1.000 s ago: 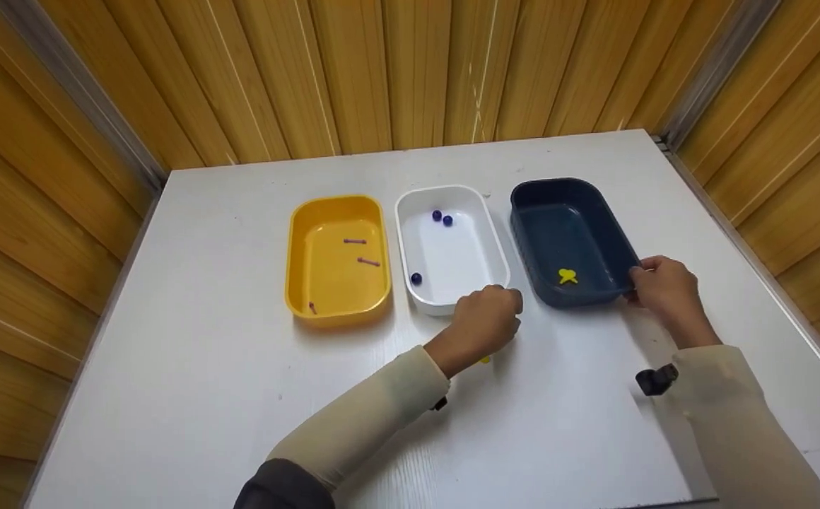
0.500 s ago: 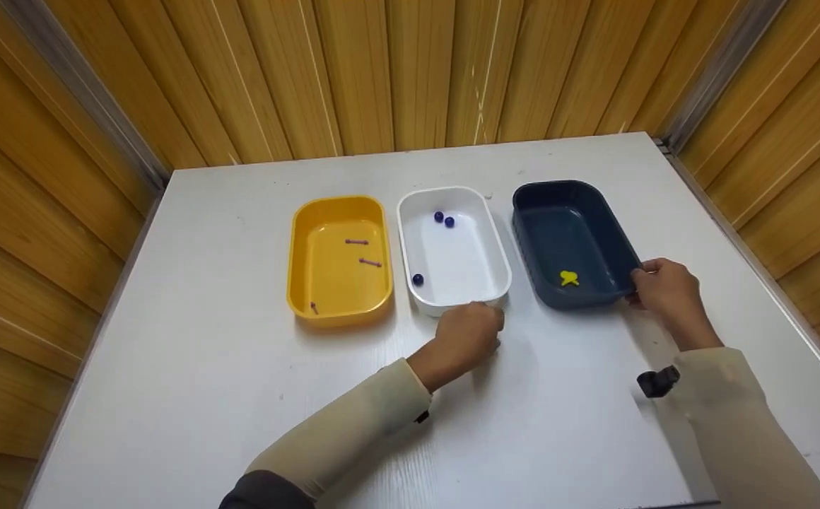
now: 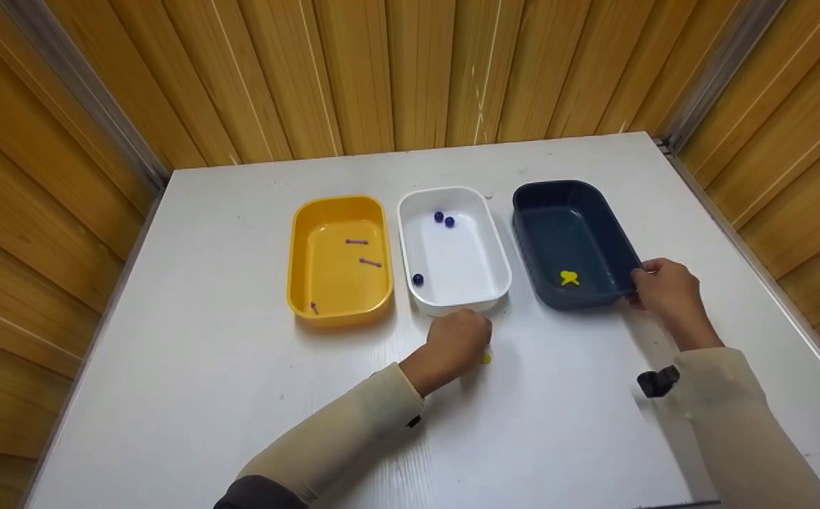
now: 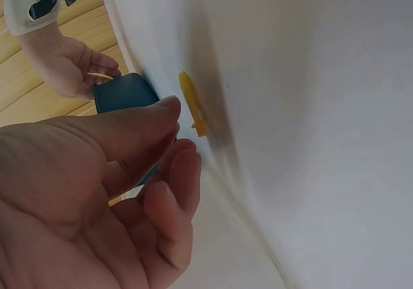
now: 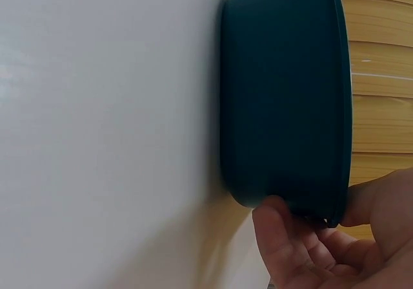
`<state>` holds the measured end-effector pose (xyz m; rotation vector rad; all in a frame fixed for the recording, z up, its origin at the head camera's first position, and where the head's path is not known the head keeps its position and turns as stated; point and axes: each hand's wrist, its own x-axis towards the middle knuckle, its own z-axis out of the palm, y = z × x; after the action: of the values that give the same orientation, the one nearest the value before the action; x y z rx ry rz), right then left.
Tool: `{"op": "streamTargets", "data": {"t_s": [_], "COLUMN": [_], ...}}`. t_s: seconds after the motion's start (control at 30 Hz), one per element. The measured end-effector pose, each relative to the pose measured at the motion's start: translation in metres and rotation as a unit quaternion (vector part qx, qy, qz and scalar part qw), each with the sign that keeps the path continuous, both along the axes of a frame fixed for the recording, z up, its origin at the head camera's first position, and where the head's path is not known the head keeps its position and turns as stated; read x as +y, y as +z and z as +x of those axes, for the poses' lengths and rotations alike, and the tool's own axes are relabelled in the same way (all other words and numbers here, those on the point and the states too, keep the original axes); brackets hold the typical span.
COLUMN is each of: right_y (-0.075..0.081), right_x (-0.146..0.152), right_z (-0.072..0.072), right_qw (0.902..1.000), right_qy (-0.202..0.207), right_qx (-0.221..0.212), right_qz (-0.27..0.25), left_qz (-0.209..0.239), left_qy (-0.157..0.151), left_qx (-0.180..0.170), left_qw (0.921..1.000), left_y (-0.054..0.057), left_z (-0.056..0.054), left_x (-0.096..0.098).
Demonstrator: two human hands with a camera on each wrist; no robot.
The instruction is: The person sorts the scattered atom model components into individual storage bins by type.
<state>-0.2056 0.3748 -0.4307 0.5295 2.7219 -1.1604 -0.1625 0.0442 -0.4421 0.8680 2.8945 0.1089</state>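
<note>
My left hand hovers just in front of the white tray, fingers loosely curled. In the left wrist view, a gap shows between thumb and fingertips, with nothing held. Beside them on the tabletop lies a small yellow plastic piece, slim with a short crossbar at one end; the head view shows only a bit of it past the hand. My right hand grips the near right corner of the dark blue tray, thumb at the rim and fingers beneath. Inside that tray is a yellow piece with rounded lobes and two legs.
Several dark blue beads, one of them a near-left bead, lie in the white tray. Small purple rods, such as the middle rod, are in the yellow tray at left. Wood-patterned walls border the white table.
My left hand has moved left and slightly nearer, away from the white tray's right front corner. A bit of the yellow piece shows at its right side. My right hand keeps its grip.
</note>
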Motion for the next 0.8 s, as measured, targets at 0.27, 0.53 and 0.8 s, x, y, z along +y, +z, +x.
{"op": "streamTargets", "data": {"t_s": [0.27, 0.53, 0.8], "right_y": [0.0015, 0.0022, -0.0002], "right_x": [-0.0005, -0.0018, -0.0006], "right_z": [0.0011, 0.0019, 0.0007], "right_qw": [1.0000, 0.9999, 0.9999], "right_qy": [0.002, 0.004, 0.003], "right_qx": [0.005, 0.012, 0.012], "right_qz": [0.000, 0.004, 0.001], "left_qz": [-0.034, -0.043, -0.034], "left_qy": [0.005, 0.018, 0.021], "left_qx": [0.008, 0.018, 0.012], "left_qw": [0.9994, 0.9988, 0.9991], "left_y": [-0.0046, -0.0081, -0.0099], "left_z": [0.0009, 0.0005, -0.0009], "left_x": [0.0020, 0.0032, 0.0037]}}
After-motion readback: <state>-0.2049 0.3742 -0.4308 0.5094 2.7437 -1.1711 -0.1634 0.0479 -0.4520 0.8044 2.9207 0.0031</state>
